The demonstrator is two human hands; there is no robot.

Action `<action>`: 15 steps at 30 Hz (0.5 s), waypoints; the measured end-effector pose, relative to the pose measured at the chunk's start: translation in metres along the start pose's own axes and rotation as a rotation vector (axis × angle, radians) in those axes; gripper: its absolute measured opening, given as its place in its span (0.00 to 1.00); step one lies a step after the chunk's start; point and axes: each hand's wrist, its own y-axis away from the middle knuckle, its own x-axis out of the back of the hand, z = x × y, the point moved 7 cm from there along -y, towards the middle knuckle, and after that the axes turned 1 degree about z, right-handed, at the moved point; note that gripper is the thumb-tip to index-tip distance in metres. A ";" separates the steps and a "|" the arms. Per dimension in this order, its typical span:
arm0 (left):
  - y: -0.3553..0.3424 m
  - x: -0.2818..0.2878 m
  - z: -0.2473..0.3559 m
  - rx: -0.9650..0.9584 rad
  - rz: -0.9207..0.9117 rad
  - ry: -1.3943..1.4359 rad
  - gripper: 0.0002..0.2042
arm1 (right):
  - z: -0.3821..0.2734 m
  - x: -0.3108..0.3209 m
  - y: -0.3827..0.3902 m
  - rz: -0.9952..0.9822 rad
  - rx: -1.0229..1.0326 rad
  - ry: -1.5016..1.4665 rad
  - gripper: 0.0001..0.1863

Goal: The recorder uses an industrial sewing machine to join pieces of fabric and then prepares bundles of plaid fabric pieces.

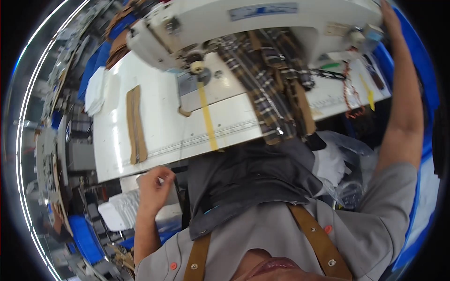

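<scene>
A white sewing machine (262, 21) stands across the white worktable (164, 112). My left hand (157, 185) is just below the table's front edge with its fingers curled together; what they hold, if anything, I cannot make out. Far up on the right, my right hand (390, 21) touches the machine's right end, its fingers partly hidden at the picture's rim. Dark plaid pieces with zippers (262, 91) lie under the machine arm and hang over the front edge. Left of the needle area is a tan zipper strip (136, 124). A yellow tape (206, 117) runs from the needle area to the front edge.
Scissors (328, 74), a cutter (372, 72) and reddish twisted cord (349, 93) lie on the right of the table. Folded white pieces (96, 93) rest at its left edge, and a white stack (119, 210) stands below. A clear plastic bag (347, 150) is beside my lap.
</scene>
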 end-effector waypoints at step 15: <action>-0.095 -0.060 0.082 0.048 -0.008 0.970 0.13 | -0.166 -0.021 0.297 -0.444 0.535 0.088 0.12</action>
